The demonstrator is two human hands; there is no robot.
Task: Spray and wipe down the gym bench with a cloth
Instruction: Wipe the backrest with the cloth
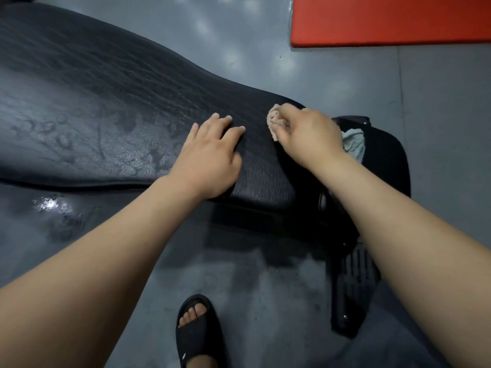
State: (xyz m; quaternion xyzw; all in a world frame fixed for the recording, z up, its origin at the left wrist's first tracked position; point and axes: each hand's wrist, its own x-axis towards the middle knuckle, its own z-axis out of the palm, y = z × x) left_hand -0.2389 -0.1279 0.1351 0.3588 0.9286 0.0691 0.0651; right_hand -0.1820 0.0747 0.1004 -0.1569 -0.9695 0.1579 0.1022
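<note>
One black padded gym bench (pixel 106 107), running from upper left to centre right across a grey floor (pixel 265 288). Beaded with spray droplets (pixel 55 128) over the left half of the pad; duller and seemingly drier toward the narrow end. Pressed against that narrow end, at the far edge: a bunched beige cloth (pixel 276 120), clamped in the curled fingers of the right hand (pixel 310 131). Just beside it, flat on the pad with fingers spread and straight, gripping nothing: the left hand (pixel 210 158), apparently bracing. Behind the right wrist, a pale blue rag (pixel 354 143), lying by the separate seat pad (pixel 385 166).

Judged as mid-wipe, spraying apparently done, no bottle in view. Most of the wet area not yet reached. Next move likely calling for long strokes leftward through the droplets, with steady downward pressure and a turn to a fresh fold of cloth once soaked.

Farther out: a wet sheen (pixel 49 204) on the floor below the bench, a ribbed black frame foot (pixel 353 282), a foot in a black slide sandal (pixel 196 333), and the corner of a red mat (pixel 385 19) at top right.
</note>
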